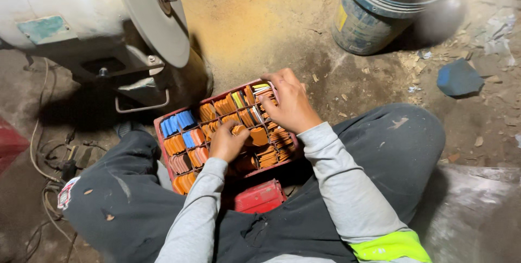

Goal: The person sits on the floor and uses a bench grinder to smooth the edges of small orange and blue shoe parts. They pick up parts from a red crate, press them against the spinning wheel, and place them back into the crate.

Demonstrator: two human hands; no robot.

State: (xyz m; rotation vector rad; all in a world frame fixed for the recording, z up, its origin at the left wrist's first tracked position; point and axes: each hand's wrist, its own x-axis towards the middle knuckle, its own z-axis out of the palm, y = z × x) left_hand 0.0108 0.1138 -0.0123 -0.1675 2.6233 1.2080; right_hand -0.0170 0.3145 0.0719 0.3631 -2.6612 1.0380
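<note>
Grey-sleeved arms reach into a red compartment tray (163, 133) at centre frame; at eleven o'clock stands a bench grinder (108, 19). Right hand (290, 103) curls loosely over orange pieces (271, 154); left hand (228, 142) pinches one orange piece (239, 129).

Rough workshop, prob. a small grinding/polishing shop w/ a dirt floor. Just beyond the hands stood a bench grinder (97, 24) w/ a big grey disc wheel (154, 13). Ground (260, 30) past it was coated in yellowish dust and chips. A grimy bucket (374, 19) sat farther out to the right. Loose cables (46, 160) trailed well left of the hands, on bare earth.
</note>
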